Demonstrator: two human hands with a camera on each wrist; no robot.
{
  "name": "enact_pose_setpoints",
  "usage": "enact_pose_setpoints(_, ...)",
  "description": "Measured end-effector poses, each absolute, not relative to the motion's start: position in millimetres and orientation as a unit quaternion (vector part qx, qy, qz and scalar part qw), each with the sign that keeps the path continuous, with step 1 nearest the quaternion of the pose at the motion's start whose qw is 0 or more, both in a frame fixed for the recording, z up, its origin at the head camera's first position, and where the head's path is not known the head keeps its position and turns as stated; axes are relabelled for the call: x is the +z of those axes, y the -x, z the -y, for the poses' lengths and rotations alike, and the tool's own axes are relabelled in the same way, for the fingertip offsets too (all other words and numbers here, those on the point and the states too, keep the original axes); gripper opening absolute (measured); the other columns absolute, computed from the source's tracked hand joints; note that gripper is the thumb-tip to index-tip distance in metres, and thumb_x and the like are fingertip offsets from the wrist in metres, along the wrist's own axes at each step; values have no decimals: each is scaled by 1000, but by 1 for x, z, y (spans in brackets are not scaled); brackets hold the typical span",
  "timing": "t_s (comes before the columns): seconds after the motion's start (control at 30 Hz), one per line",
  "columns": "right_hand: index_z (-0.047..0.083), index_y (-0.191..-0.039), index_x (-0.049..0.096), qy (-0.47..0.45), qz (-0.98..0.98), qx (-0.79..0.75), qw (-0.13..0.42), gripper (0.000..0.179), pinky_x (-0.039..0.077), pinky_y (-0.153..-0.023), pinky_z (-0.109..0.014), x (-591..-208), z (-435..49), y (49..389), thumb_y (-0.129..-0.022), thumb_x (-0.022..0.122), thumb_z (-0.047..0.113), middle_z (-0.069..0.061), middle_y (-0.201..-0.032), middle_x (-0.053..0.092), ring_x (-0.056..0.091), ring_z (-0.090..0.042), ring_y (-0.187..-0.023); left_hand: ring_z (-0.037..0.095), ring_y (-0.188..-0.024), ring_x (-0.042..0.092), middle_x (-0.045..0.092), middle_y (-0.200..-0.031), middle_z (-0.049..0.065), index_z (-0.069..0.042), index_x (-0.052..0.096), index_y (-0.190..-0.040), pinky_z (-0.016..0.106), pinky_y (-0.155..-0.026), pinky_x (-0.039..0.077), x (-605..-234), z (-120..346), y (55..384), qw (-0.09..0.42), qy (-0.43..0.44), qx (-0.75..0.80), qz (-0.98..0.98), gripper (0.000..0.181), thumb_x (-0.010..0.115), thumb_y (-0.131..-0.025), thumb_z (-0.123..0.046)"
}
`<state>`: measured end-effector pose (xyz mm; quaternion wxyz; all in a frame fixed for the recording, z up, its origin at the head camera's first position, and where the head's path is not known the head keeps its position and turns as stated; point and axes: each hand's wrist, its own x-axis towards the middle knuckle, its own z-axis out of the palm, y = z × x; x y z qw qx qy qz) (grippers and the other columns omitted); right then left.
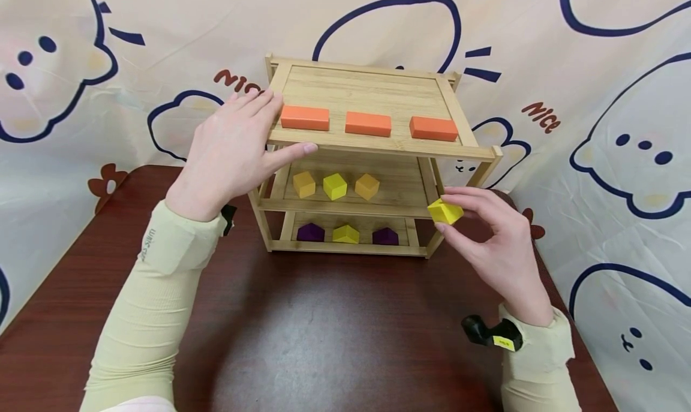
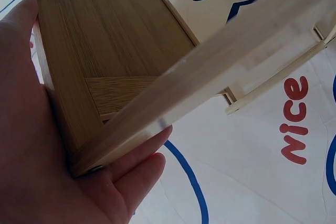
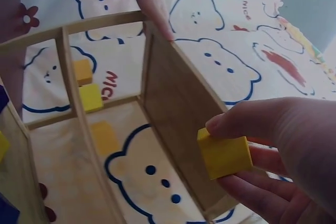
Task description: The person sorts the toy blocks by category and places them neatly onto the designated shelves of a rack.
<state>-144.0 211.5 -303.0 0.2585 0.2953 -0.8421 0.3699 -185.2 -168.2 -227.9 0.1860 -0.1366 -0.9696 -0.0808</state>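
My left hand point(image 1: 232, 145) rests on the top left corner of a wooden three-tier shelf point(image 1: 367, 88), its fingers extended along the side and the thumb across the front edge. Beside the shelf's right front post, my right hand point(image 1: 496, 244) pinches a small yellow block point(image 3: 224, 156) between thumb and fingertips. Three orange rectangular blocks point(image 1: 368, 124) lie in a row on the top tier. On the middle tier stand two orange-yellow cubes point(image 1: 304, 185) with a yellow cube point(image 1: 335, 186) between them. The bottom tier holds two purple blocks point(image 1: 311, 232) flanking a yellow block with a peaked top point(image 1: 346, 234).
The shelf stands towards the back of a dark reddish-brown table point(image 1: 324, 328). A pale cloth point(image 1: 183, 34) printed with cartoon outlines hangs behind and at both sides. Each wrist carries a black camera, such as the right one point(image 1: 492, 333).
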Motion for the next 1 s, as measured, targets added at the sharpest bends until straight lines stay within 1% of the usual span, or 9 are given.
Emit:
enact_pose_setpoints(0.17,10,-119,75,-313,839,365,253,46,48,-86,-17,-311,-204,154,-76,88,-3,1,-125,69,63,-19,-111,37,-145,35,40,-157,17,-5,40,-156,53,-116,27,-228,168,186,184,134,-79,971,102,43,-89,-83)
enact_pose_setpoints(0.27,8,-118,75,-327,833,368,251,45,48,-87,-17,-316,-199,161,-77,85,-6,0,-124,69,63,-19,-110,37,-145,34,40,-157,17,-5,39,-156,53,-117,26,-228,169,186,186,134,-77,970,102,43,-89,-83)
enact_pose_setpoints(0.37,9,-119,75,-330,834,366,247,43,49,-85,-18,-321,-196,168,-80,82,-5,0,-125,68,64,-18,-108,37,-146,33,39,-158,17,-5,38,-157,51,-118,24,-228,169,186,184,134,-77,971,102,43,-90,-82)
enact_pose_setpoints(0.5,10,-120,74,-323,844,352,245,39,54,-86,-33,-326,-190,175,-83,80,-1,0,-125,67,64,-18,-110,37,-147,31,37,-159,16,-6,36,-158,50,-119,22,-228,169,187,179,134,-79,971,102,43,-90,-82)
enact_pose_setpoints(0.6,10,-120,74,-320,847,346,247,36,55,-85,-43,-328,-185,181,-85,78,1,-1,-125,67,63,-19,-111,37,-145,34,40,-158,17,-6,39,-156,51,-118,24,-227,169,187,182,134,-79,971,101,43,-90,-83)
enact_pose_setpoints(0.73,7,-118,74,-324,845,346,249,34,52,-85,-41,-332,-179,190,-86,75,0,-2,-123,68,64,-19,-109,38,-143,37,43,-155,17,-6,43,-153,53,-116,28,-228,168,187,189,136,-78,969,101,43,-89,-83)
enact_pose_setpoints(0.9,2,-115,74,-314,854,335,243,30,49,-85,-41,-335,-172,199,-86,70,-3,-5,-124,68,64,-22,-110,38,-144,35,41,-157,17,-5,41,-155,52,-117,26,-228,168,187,186,137,-77,970,102,43,-89,-83)
enact_pose_setpoints(1.0,2,-114,75,-309,862,327,236,29,49,-84,-42,-335,-169,204,-87,68,-2,-7,-125,67,63,-24,-113,38,-145,35,41,-156,18,-4,41,-154,52,-117,25,-228,169,187,186,138,-77,970,101,43,-90,-82)
